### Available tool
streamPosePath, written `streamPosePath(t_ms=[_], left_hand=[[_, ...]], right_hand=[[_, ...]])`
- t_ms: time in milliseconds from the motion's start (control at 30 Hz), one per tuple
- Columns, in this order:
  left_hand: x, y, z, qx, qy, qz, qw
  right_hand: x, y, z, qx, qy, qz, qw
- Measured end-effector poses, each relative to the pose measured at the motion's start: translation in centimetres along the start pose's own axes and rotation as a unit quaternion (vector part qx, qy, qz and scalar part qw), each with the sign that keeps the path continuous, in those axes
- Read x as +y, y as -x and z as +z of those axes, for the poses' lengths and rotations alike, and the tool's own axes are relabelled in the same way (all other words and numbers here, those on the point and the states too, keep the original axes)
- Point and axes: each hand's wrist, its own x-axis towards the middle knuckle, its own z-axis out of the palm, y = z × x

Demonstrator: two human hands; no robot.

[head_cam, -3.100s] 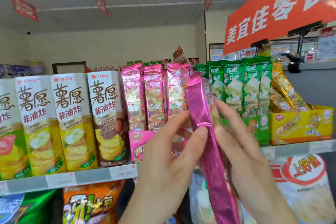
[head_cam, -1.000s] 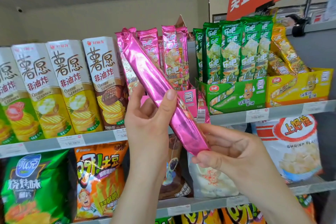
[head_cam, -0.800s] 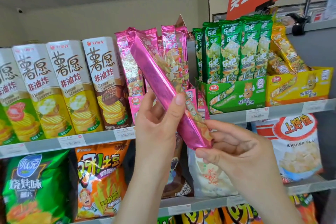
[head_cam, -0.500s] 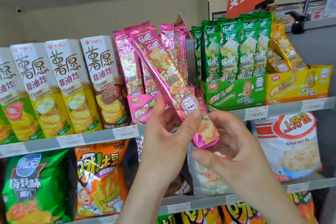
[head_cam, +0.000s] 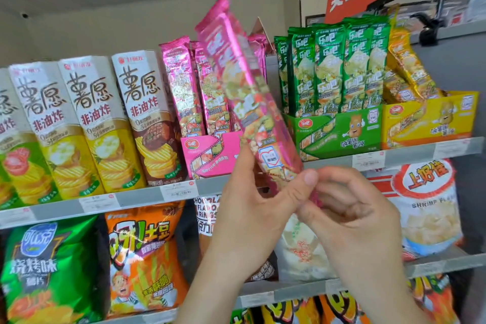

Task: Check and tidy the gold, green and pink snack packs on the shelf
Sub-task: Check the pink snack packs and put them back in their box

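Pinching pink pack [head_cam: 244, 92] bottom — left hand [head_cam: 252, 208], right hand [head_cam: 352, 213] | it covers shelved pink packs [head_cam: 181, 87] | green box [head_cam: 342, 131] beside

Bright, even indoor light is flooding the scene. The raised pink pack [head_cam: 244, 92] is smearing with motion blur, its foil glinting, and the shelf [head_cam: 136, 198] is bowing toward the frame edges.

A shop (price labels [head_cam: 178, 190] line the shelf [head_cam: 60, 209]).
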Motion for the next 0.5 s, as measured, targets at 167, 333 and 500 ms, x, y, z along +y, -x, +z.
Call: streamPosePath(t_ms=[167,333,500], left_hand=[[0.5,-0.2,-0.3,-0.011,0.017,-0.016,1.000],[0.7,-0.3,-1.5,-0.110,0.109,-0.064,0.986],[-0.1,0.0,-3.0,-0.231,0.143,-0.115,0.955]], right_hand=[[0.3,0.1,-1.0,-0.092,-0.001,0.018,0.996],[0.2,-1.5,-2.5,-0.086,-0.029,0.034,0.995],[-0.8,-4.6,-2.9,-0.143,-0.139,0.074,0.977]])
